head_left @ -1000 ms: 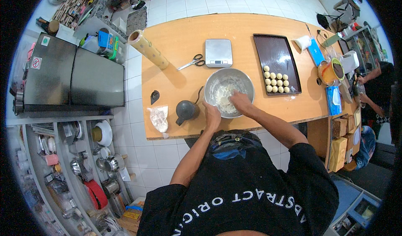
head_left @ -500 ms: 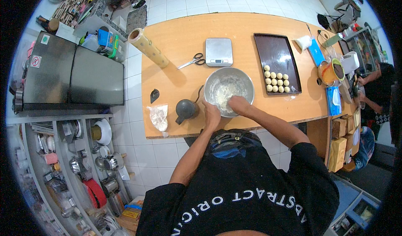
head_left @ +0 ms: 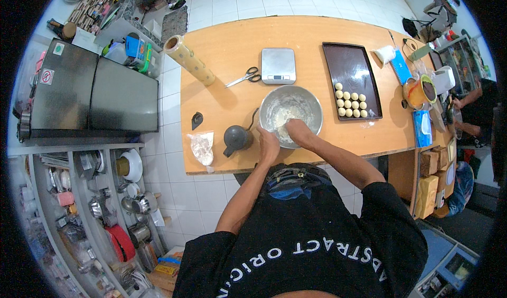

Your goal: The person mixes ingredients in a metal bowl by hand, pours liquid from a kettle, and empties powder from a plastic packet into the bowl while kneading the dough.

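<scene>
A round metal mixing bowl [head_left: 311, 105] stands near the front edge of the wooden table. Pale, floury dough [head_left: 282, 119] lies in its bottom, and white smears coat the inner wall. My left hand [head_left: 269, 146] grips the bowl's rim at the near left. Inside the bowl, my right hand [head_left: 301, 132] is closed and pressed into the dough; its fingertips are hidden. Just left of my left hand is a dark grey pitcher-like container [head_left: 237, 139]. A digital kitchen scale [head_left: 278, 63] sits behind the bowl.
Right of the bowl, a dark baking tray [head_left: 351, 63] carries several dough balls [head_left: 347, 103]. Scissors [head_left: 248, 77], a plastic wrap roll [head_left: 193, 63] and a bag of white powder [head_left: 202, 148] lie to the left. Another person [head_left: 478, 108] works at the far right.
My right hand has shifted slightly within the bowl, over the dough. My left hand keeps its grip on the rim. The whole view has moved a little.
</scene>
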Motion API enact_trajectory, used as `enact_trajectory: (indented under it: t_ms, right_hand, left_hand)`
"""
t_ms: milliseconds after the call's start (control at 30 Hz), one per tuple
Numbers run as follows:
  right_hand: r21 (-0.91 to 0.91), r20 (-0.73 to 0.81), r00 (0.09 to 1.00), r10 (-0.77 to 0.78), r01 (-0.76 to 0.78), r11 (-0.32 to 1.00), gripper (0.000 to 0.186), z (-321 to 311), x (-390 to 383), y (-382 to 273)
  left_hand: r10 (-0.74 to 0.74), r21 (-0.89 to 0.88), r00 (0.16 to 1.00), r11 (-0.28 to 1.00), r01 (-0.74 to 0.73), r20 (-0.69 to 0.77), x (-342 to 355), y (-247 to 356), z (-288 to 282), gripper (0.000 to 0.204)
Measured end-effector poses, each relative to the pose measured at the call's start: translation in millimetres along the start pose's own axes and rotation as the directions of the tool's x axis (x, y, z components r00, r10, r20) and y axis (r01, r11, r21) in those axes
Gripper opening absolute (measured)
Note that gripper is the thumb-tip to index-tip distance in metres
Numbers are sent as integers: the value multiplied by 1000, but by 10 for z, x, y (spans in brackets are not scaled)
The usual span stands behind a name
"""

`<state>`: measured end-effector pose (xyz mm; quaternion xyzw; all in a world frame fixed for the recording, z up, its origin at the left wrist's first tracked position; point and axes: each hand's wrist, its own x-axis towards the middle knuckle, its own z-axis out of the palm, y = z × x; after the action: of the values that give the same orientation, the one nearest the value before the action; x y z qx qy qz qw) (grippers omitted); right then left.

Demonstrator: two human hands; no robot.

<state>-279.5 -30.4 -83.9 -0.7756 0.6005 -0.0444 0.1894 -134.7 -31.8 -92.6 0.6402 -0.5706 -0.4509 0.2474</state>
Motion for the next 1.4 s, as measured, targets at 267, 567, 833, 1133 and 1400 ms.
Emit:
enact_trajectory:
  t_ms: [267, 567, 833, 1133, 1400]
  right_hand:
    - [-46, 129, 991, -30, 36, 998, 12, -110, -146, 196]
    - [35, -114, 991, 75, -71, 997, 10, 95, 14, 105]
    - [-18, 219, 975, -33, 38, 999, 12, -45, -3, -11]
    - [-50, -149, 985, 88, -96, 994, 12, -29, 203, 358]
    - [-56, 210, 975, -68, 82, 995, 13, 31, 124, -170]
  left_hand:
    - [19, 1, 998, 1000, -19, -58, -41, 127, -15, 40]
    - [25, 16, 998, 1000, -24, -51, -8, 84, -3, 39]
    - [28, 72, 999, 997, -25, -32, 24, -7, -1, 37]
    - [35, 59, 998, 998, -32, -55, 43, 8, -16, 39]
    - [35, 20, 999, 999, -34, -19, 29, 41, -82, 39]
